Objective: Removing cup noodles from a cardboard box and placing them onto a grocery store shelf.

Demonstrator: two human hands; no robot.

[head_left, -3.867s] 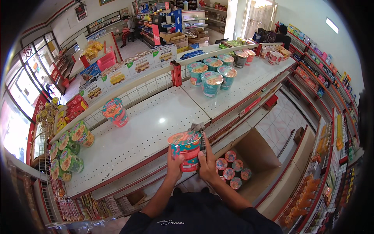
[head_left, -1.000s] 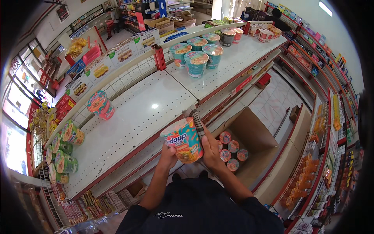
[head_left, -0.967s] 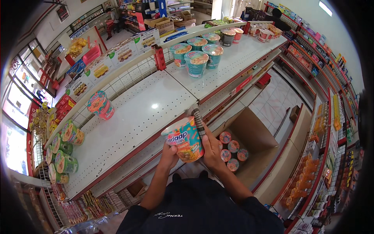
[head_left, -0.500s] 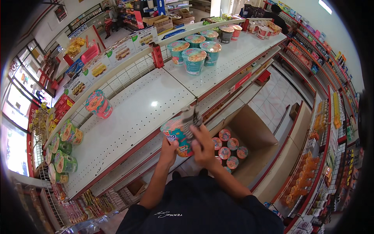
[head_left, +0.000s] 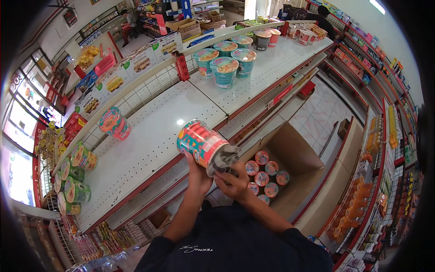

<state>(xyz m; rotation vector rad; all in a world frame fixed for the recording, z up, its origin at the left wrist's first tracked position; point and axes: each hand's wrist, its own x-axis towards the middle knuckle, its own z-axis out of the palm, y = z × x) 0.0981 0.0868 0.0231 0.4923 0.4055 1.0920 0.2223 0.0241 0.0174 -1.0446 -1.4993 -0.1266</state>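
Observation:
My left hand [head_left: 197, 174] is closed round an instant noodle cup [head_left: 199, 139] in teal and red-orange, tilted on its side over the shelf's front edge. My right hand [head_left: 234, 182] grips a crumpled grey cloth [head_left: 225, 158] pressed on the cup's end at the right. The cloth hides that end and part of my right fingers. A similar noodle cup [head_left: 114, 123] stands alone on the white perforated shelf [head_left: 149, 122], against the rear wire rail.
Teal noodle cups [head_left: 224, 72] stand grouped farther along the shelf; green ones [head_left: 77, 188] cluster at its left end. An open cardboard box [head_left: 294, 152] below right holds several cups [head_left: 262, 178]. Stocked racks [head_left: 358, 195] line the right. A person [head_left: 322, 19] is at the back right.
The noodle cup has been tipped from roughly upright onto its side and raised a little. My right hand and the cloth have moved from the cup's upper side down to its end.

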